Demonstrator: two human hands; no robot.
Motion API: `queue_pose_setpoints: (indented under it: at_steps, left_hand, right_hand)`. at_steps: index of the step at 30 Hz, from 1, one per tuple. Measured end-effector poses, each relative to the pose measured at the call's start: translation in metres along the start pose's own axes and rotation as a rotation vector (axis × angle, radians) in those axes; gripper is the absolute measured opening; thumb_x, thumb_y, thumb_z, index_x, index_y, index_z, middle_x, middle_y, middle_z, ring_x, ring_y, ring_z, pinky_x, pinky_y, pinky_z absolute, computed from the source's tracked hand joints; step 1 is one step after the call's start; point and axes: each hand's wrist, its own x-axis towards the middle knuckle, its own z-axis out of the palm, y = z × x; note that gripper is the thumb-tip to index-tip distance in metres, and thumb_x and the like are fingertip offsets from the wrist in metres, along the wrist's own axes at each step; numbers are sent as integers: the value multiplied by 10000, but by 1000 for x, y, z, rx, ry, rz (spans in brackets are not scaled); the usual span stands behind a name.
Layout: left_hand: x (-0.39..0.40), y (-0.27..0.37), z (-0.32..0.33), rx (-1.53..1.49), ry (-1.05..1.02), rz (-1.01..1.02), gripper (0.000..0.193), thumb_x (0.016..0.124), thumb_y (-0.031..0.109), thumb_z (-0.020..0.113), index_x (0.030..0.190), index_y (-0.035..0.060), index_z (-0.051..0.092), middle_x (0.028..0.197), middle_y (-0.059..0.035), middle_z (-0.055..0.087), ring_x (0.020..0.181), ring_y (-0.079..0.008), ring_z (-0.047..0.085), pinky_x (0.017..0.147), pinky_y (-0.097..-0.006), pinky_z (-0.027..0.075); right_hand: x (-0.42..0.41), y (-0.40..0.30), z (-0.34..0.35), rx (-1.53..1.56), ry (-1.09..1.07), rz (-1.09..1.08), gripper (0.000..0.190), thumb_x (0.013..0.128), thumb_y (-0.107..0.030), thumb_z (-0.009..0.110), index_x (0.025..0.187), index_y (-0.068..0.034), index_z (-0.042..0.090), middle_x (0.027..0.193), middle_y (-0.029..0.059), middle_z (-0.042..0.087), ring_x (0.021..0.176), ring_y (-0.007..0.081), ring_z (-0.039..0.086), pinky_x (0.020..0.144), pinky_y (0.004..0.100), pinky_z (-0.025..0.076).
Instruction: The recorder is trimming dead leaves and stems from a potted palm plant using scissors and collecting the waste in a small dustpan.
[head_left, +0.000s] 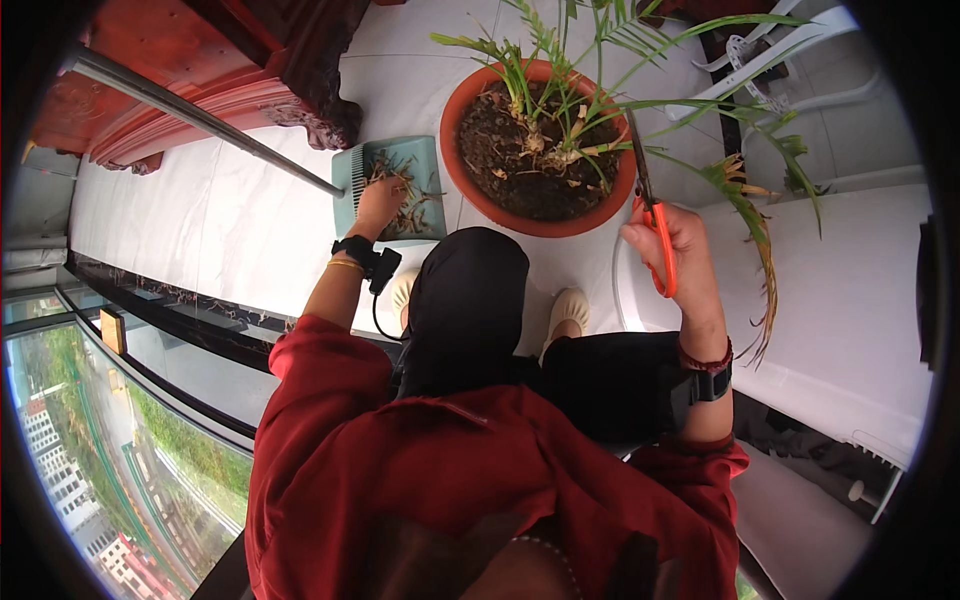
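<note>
My right hand (675, 232) grips a pair of scissors (661, 251) by its orange handles. The dark blades point away from me, beside the right rim of a round terracotta-coloured pot (540, 227). Dark soil fills the pot, and a green plant (559, 142) with several stems and long leaves grows from it. Over a blue-green dustpan (425, 150) to the left of the pot is my left hand (381, 202), its fingertips among dry plant clippings (409, 217). Whether those fingers hold a clipping is hidden.
A metal pole (210, 120) slants down to the dustpan. Carved red wooden furniture (225, 97) stands at the upper left. A long leaf with a browned tip (765, 262) hangs over a white surface (840, 300) at the right. A window (135, 450) is at the lower left.
</note>
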Motion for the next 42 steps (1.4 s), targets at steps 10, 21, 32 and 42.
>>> queue_pose_setpoints:
  at_steps: [10, 21, 32, 42]
  left_hand:
    - [8, 171, -18, -86, 28, 652, 175, 797, 190, 605, 900, 51, 628, 795, -127, 611, 743, -284, 590, 668, -344, 458]
    - [67, 204, 33, -127, -236, 246, 313, 727, 339, 673, 795, 34, 657, 657, -144, 614, 646, -275, 612, 618, -358, 467]
    - [55, 210, 24, 86, -213, 361, 205, 744, 254, 626, 785, 56, 656, 691, -123, 624, 680, -260, 615, 647, -353, 463]
    - [63, 196, 21, -124, -214, 307, 217, 768, 220, 637, 822, 10, 639, 655, -95, 610, 578, -158, 565, 569, -315, 453]
  right_hand:
    - [3, 10, 1, -114, -55, 157, 313, 784, -255, 685, 708, 20, 556, 574, 2, 460, 553, 78, 401, 511, 242, 357]
    - [14, 61, 14, -164, -173, 488, 506, 750, -475, 660, 668, 19, 582, 535, 31, 486, 488, 117, 451, 479, 277, 383]
    - [41, 109, 29, 13, -256, 613, 505, 742, -527, 643, 574, -82, 477, 501, -2, 448, 375, 89, 426, 344, 217, 339]
    - [60, 119, 37, 131, -377, 688, 622, 712, -697, 532, 577, -97, 443, 509, 0, 416, 420, 115, 425, 398, 256, 335]
